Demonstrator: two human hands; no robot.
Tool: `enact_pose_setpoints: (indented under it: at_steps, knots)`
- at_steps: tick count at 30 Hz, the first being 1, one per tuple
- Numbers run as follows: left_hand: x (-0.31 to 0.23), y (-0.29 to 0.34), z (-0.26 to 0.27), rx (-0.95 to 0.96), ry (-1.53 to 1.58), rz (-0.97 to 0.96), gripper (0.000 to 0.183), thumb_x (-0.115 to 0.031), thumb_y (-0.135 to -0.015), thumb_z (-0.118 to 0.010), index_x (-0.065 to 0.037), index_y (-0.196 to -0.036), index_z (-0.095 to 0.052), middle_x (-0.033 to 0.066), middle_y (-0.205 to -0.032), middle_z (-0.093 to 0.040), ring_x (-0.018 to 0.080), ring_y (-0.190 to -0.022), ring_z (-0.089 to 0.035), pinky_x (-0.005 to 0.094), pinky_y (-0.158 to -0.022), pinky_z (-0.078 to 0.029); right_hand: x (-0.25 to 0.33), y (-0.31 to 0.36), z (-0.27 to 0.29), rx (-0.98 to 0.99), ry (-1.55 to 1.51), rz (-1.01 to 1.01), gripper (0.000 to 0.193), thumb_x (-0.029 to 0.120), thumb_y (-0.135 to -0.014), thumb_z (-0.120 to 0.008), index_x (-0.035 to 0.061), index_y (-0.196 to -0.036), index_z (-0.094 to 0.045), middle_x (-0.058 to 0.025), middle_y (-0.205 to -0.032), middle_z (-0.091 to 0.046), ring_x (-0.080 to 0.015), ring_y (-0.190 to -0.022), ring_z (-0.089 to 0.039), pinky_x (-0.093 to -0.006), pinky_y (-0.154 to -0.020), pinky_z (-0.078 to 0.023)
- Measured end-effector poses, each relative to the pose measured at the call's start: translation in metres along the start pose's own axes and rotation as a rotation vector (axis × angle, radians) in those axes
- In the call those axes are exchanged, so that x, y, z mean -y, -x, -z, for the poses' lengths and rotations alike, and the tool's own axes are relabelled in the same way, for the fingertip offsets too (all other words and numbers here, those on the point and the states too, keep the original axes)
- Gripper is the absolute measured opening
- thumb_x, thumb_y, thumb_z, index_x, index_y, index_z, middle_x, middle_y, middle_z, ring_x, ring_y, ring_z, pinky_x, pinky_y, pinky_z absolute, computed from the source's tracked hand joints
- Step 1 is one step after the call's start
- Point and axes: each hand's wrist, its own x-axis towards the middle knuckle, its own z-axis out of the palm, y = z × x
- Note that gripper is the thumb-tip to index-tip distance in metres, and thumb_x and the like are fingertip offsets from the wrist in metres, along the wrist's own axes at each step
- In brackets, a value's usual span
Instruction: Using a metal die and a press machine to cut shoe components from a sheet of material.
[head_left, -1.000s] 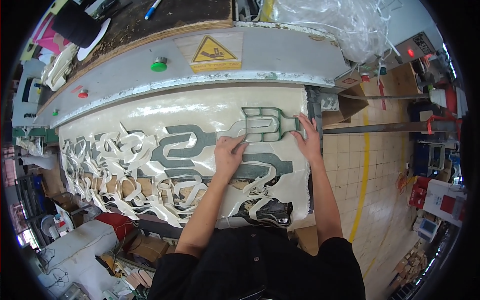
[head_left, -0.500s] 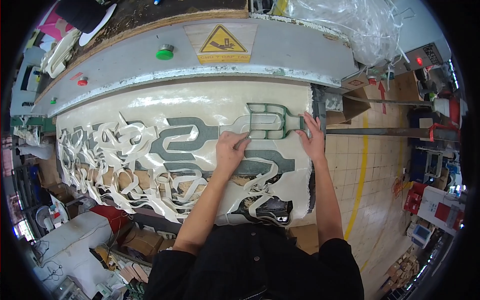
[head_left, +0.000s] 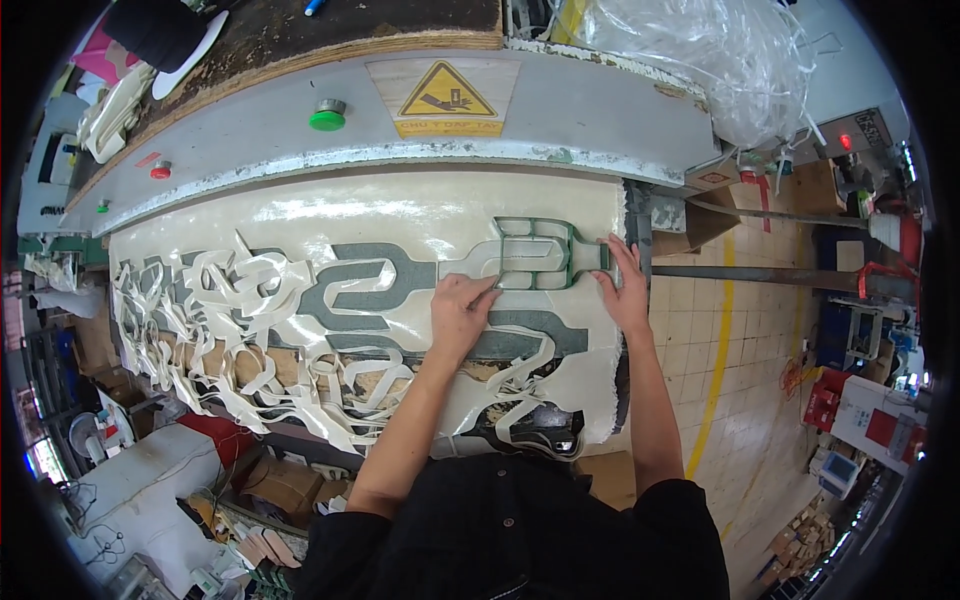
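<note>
A green metal cutting die (head_left: 571, 255), shaped as an open frame with a narrow right end, lies on a glossy cream sheet (head_left: 420, 205). My left hand (head_left: 462, 315) is closed, its thumb and curled fingers at the die's lower left corner. At the narrow right end, my right hand (head_left: 627, 287) has its thumb and fingers around the die. Dark grey cut-out shapes (head_left: 365, 274) show in the sheet to the left of and below the die. Tangled cream offcut strips (head_left: 250, 280) lie over the sheet's left part, with more strips (head_left: 520, 375) below the die.
Behind the sheet runs a grey machine beam (head_left: 250, 130) with a green button (head_left: 327, 115), a red button (head_left: 160, 170) and a yellow hand-hazard sign (head_left: 447, 98). Clear plastic wrap (head_left: 690, 65) hangs over its right part. A metal bar (head_left: 750, 273) extends right above the tiled floor.
The whole view has shifted slightly. The die and both my hands keep nearly the same places on the sheet.
</note>
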Motion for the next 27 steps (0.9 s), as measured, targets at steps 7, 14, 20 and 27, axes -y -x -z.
enact_pose_setpoints:
  at_steps: [7,14,20,27]
  knots:
    - [-0.005,0.011,0.008,-0.007,0.008,-0.001,0.023,-0.014,-0.081,-0.087,-0.010,-0.104,-0.084,0.0090,-0.083,-0.075,0.0293,-0.083,-0.067,0.0423,-0.081,-0.053,0.010,0.012,0.003,0.003,-0.002,-0.016,0.056,0.009,-0.092,-0.078,0.0082,-0.146,-0.060,-0.0166,-0.151,-0.062,-0.0339,-0.147,-0.053,-0.0554,-0.129,-0.026]
    - [-0.015,-0.010,0.053,-0.219,-0.073,-0.128,0.030,-0.016,-0.086,-0.086,-0.006,-0.114,-0.081,0.0117,-0.089,-0.077,0.0295,-0.092,-0.071,0.0425,-0.088,-0.055,0.089,0.069,0.005,-0.169,0.079,0.070,0.050,0.013,-0.088,-0.085,0.0039,-0.134,-0.068,-0.0189,-0.135,-0.069,-0.0353,-0.128,-0.064,-0.0502,-0.114,-0.046]
    - [-0.015,-0.082,0.153,-0.431,0.312,0.162,0.030,-0.010,-0.099,-0.081,-0.003,-0.127,-0.074,0.0007,-0.090,-0.075,0.0043,-0.075,-0.063,0.0207,-0.067,-0.050,0.158,0.160,-0.012,0.511,-0.110,0.094,0.035,0.031,-0.087,-0.087,0.0105,-0.113,-0.076,-0.0090,-0.113,-0.074,-0.0351,-0.110,-0.068,-0.0452,-0.094,-0.055]
    - [-0.017,-0.157,0.191,-0.478,0.424,0.164,0.032,-0.016,-0.093,-0.089,-0.002,-0.104,-0.062,-0.0007,-0.077,-0.065,0.0045,-0.065,-0.056,0.0205,-0.057,-0.043,0.156,0.138,-0.023,0.268,0.007,0.037,0.038,0.026,-0.085,-0.086,0.0131,-0.118,-0.073,-0.0084,-0.108,-0.064,-0.0332,-0.108,-0.060,-0.0453,-0.094,-0.047]
